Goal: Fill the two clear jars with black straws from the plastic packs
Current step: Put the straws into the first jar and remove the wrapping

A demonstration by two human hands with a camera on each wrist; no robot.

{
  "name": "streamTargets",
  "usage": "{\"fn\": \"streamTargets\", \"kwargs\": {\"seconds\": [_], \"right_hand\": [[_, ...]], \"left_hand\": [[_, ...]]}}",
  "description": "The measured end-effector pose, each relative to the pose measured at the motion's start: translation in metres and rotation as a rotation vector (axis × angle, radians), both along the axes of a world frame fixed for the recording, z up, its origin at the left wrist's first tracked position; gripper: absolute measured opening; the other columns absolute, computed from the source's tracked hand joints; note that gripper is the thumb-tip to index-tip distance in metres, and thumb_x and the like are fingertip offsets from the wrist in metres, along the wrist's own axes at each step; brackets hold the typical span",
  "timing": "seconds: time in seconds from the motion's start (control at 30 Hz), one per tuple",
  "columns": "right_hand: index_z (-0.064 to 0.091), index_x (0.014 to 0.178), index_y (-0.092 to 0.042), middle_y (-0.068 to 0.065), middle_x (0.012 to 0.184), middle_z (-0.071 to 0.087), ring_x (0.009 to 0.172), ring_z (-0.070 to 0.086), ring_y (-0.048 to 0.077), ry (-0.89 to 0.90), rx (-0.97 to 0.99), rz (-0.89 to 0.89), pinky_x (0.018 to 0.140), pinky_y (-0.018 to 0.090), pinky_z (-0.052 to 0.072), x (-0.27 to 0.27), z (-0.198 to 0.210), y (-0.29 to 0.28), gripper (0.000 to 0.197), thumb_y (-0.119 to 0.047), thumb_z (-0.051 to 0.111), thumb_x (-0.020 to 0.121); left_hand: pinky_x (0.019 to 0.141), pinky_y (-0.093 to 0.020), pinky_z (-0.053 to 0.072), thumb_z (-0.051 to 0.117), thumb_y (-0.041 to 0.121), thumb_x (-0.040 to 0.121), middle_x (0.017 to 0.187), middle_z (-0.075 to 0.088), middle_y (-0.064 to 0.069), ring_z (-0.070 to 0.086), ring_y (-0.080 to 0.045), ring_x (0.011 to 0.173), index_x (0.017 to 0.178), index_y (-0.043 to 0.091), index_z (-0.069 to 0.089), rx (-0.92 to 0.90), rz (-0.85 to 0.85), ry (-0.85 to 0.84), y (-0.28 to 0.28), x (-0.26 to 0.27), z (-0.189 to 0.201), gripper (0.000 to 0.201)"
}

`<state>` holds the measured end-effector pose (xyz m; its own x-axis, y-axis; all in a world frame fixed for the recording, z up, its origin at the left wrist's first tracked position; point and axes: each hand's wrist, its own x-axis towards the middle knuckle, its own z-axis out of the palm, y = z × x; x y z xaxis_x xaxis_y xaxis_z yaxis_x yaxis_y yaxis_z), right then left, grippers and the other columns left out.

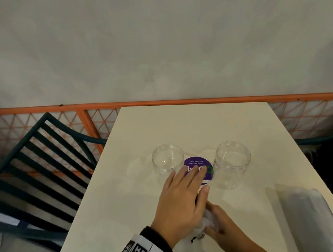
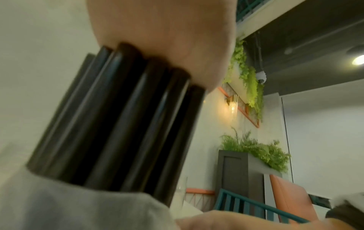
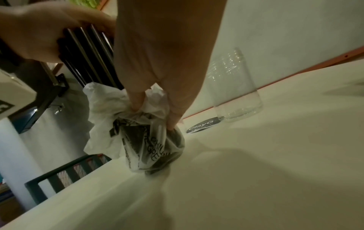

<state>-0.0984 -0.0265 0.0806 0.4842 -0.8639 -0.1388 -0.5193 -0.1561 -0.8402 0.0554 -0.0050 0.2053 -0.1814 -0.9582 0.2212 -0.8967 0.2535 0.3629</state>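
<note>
Two clear jars, the left jar (image 1: 167, 158) and the right jar (image 1: 233, 163), stand open-topped on the cream table (image 1: 129, 197); no straws show in them. My left hand (image 1: 185, 194) grips a bundle of black straws (image 2: 118, 116), whose lower ends still sit in a crumpled plastic pack (image 3: 149, 144). Just below it, my right hand (image 1: 224, 232) pinches the mouth of that pack (image 1: 205, 222) and holds it against the table. The straws (image 3: 88, 51) are hidden under my left hand in the head view. One jar (image 3: 236, 93) stands just behind the pack.
A round purple sticker (image 1: 195, 162) lies on the table between the jars. A second plastic pack (image 1: 306, 212) lies near the table's right edge. A dark slatted chair (image 1: 37, 168) stands to the left, and an orange lattice rail (image 1: 179, 100) runs behind the table.
</note>
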Motion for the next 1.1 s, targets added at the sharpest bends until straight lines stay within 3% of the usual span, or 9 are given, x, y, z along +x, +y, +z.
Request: {"fn": "streamTargets", "kwargs": {"seconds": [0.07,0.27,0.37,0.47,0.57,0.67,0.73,0.83,1.1], "right_hand": [[0.027,0.141,-0.021,-0.008,0.135,0.041,0.127,0.036,0.002,-0.006,0.037,-0.006,0.110,0.027,0.032,0.001,0.004,-0.003,0.059,-0.026,0.055,0.089],[0.020,0.133,-0.029,-0.013,0.123,0.037,0.120,0.036,0.000,-0.025,0.045,0.008,0.087,-0.008,0.025,0.002,0.013,-0.005,0.068,-0.048,0.059,0.082],[0.027,0.134,-0.030,-0.018,0.125,0.042,0.119,0.040,-0.009,-0.056,0.070,0.018,0.096,0.003,0.031,0.004,0.007,-0.005,0.097,-0.087,0.041,0.057],[0.031,0.131,-0.032,-0.009,0.129,0.051,0.114,0.050,-0.006,-0.099,0.143,-0.070,0.095,0.013,0.042,0.007,0.001,-0.006,0.096,-0.080,0.059,0.053],[0.035,0.135,-0.023,-0.003,0.132,0.051,0.111,0.049,0.003,-0.015,0.320,-0.115,0.084,0.009,0.040,0.009,0.004,-0.013,0.082,-0.043,0.077,0.068],[0.048,0.118,-0.032,-0.009,0.121,0.055,0.107,0.052,0.007,0.033,0.357,-0.031,0.074,0.005,0.042,0.007,0.016,-0.017,0.090,-0.073,0.072,0.041],[0.056,0.101,-0.036,-0.010,0.109,0.063,0.103,0.058,0.008,-0.011,0.267,-0.074,0.071,0.003,0.044,0.002,0.031,-0.019,0.093,-0.082,0.068,0.021],[0.067,0.091,-0.036,-0.004,0.096,0.071,0.093,0.066,0.017,-0.208,0.133,-0.230,0.066,0.011,0.051,0.001,0.075,-0.019,0.054,-0.039,0.079,0.038],[0.056,0.107,-0.028,-0.011,0.100,0.051,0.093,0.041,0.006,0.124,-0.692,-0.199,0.084,0.022,0.034,0.017,0.189,-0.063,0.045,-0.042,0.056,0.065]], "left_hand": [[0.118,-0.035,0.000,0.007,0.063,0.086,0.151,0.017,0.013,0.006,-0.010,0.143,0.144,0.028,0.021,0.032,0.041,0.003,0.002,0.001,-0.001,0.069],[0.113,-0.034,0.005,0.038,0.052,0.086,0.151,0.029,0.004,0.017,-0.019,0.142,0.140,0.029,0.031,0.042,0.020,-0.028,-0.002,0.003,-0.008,0.059],[0.115,-0.038,0.009,0.039,0.059,0.083,0.152,0.022,0.007,0.010,-0.018,0.142,0.140,0.035,0.030,0.010,0.083,0.051,-0.012,0.008,-0.001,0.062],[0.102,-0.039,0.044,0.039,0.050,0.086,0.132,0.057,0.005,0.047,-0.022,0.128,0.127,0.029,0.050,0.085,0.086,-0.029,-0.015,0.008,-0.002,0.048],[0.099,-0.032,0.042,0.038,0.044,0.087,0.128,0.060,0.007,0.053,-0.018,0.121,0.125,0.026,0.054,0.066,0.069,-0.063,-0.010,0.009,-0.006,0.045],[0.099,-0.029,0.045,0.035,0.043,0.087,0.129,0.059,0.009,0.053,-0.014,0.120,0.126,0.027,0.053,0.065,0.064,-0.087,-0.005,0.013,-0.005,0.045],[0.108,-0.024,0.033,0.026,0.047,0.088,0.141,0.045,0.013,0.039,-0.011,0.131,0.135,0.031,0.041,0.071,0.092,0.003,-0.003,0.022,0.008,0.052],[0.106,-0.003,0.000,0.011,0.058,0.081,0.142,0.022,0.027,0.013,0.004,0.135,0.140,0.037,0.024,-0.006,0.170,0.351,-0.006,0.046,0.029,0.064],[0.111,-0.010,0.015,0.029,0.056,0.082,0.145,0.024,0.025,0.018,0.010,0.135,0.138,0.037,0.030,-0.101,0.115,0.509,-0.036,0.098,0.049,0.059]]}}
